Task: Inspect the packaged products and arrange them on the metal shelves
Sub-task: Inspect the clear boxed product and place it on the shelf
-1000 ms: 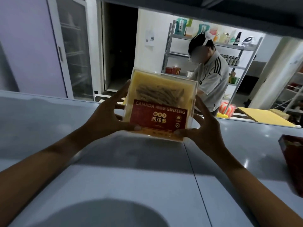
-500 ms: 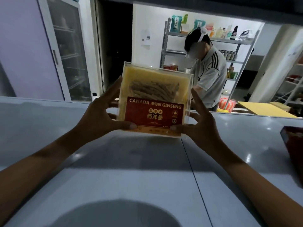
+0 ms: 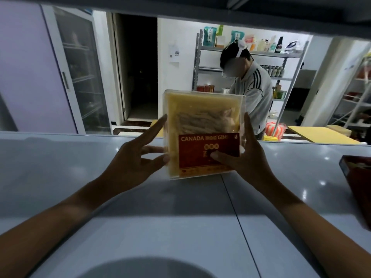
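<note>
From the head camera, both hands are raised over a grey metal shelf [image 3: 140,227] that runs beneath the forearms. Between the hands stands a clear plastic ginseng box [image 3: 202,133], upright, its red label (reading CANADA and part of GINSENG) facing the camera, pale roots visible behind the window above it. The right hand [image 3: 247,159] grips the box, thumb pressed across the label and fingers curled round its right edge. The left hand [image 3: 132,163] is spread wide with straight fingers, fingertips at the box's left edge. Far to the right of the right hand, a dark red box [image 3: 359,189] sits on the same shelf. Beyond the hands a person in a striped jacket [image 3: 255,93] stands before a stocked metal rack [image 3: 293,55].
</note>
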